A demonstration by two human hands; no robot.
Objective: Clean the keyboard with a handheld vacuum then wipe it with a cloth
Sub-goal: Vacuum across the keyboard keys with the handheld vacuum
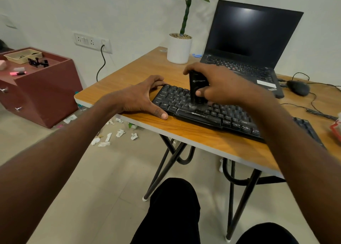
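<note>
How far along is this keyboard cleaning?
Nothing looks finished yet. The vacuuming is in hand: the right hand holds the handheld vacuum upright, nozzle down on the keyboard, while the left hand steadies its end. The wipe is still to come; no cloth shows clearly in view.

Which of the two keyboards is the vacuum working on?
The separate black keyboard at the table's front edge, steadied by the left hand; the right hand holds the vacuum upright on it. The laptop behind is untouched.
</note>
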